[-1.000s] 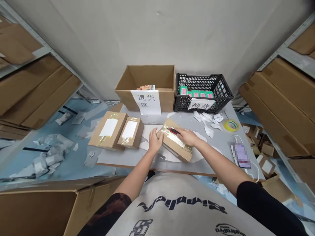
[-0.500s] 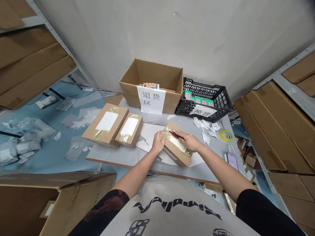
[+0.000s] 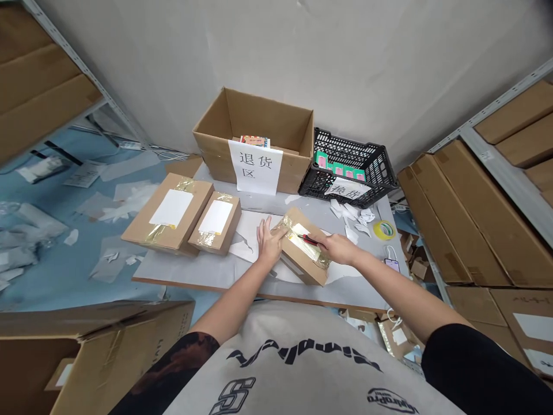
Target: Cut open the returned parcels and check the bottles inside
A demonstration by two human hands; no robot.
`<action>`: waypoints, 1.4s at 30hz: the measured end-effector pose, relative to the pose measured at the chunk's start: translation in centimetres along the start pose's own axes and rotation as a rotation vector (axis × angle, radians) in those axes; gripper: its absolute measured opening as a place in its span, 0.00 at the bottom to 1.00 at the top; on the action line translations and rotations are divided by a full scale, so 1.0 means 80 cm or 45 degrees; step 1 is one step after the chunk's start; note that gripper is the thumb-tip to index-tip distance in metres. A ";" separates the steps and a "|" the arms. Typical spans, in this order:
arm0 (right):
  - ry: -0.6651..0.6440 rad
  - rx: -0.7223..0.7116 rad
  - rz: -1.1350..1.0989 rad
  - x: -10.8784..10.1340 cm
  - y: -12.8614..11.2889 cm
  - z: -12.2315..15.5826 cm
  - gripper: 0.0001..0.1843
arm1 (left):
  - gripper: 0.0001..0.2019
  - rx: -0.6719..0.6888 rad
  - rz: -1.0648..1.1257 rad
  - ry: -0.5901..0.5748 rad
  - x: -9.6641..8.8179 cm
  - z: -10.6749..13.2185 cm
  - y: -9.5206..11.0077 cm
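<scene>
Our open left hand (image 3: 270,242), fingers spread, presses the near end of the taped cardboard parcel (image 3: 302,259), while our right hand (image 3: 339,249) pinches a red-handled utility knife (image 3: 307,239) on its top, below the paper signs reading 退货区 (image 3: 254,167) and 换货 (image 3: 348,188).

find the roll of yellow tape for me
In the head view, the yellow tape roll lies on the right side of the grey tabletop, just right of the white paper scraps and below the black crate.

Taped cartons (image 3: 171,214) blocking the left
</scene>
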State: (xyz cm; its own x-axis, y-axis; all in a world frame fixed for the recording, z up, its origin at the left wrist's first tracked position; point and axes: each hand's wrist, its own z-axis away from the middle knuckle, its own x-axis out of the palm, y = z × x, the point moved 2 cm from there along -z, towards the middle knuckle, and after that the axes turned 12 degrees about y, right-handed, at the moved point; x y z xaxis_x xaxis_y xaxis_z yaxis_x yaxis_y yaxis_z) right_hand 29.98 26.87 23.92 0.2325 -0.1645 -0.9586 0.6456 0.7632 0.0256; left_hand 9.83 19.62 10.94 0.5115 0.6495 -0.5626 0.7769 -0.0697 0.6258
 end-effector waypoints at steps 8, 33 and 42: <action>-0.040 -0.022 0.129 -0.008 0.004 0.014 0.29 | 0.15 0.629 -0.045 -0.367 0.000 -0.032 0.012; -0.014 0.089 0.044 0.007 0.016 0.075 0.29 | 0.15 0.705 -0.024 -0.401 0.007 -0.021 0.045; 0.018 0.133 -0.007 0.004 0.016 0.086 0.28 | 0.15 0.745 -0.023 -0.478 0.001 -0.019 0.039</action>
State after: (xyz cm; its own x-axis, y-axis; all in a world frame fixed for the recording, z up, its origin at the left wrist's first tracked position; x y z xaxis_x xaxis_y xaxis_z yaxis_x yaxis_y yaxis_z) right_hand 35.89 23.53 25.55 0.2191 -0.1593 -0.9626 0.7194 0.6929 0.0491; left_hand 11.76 20.62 13.65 0.5067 0.3558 -0.7853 0.8029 -0.5266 0.2794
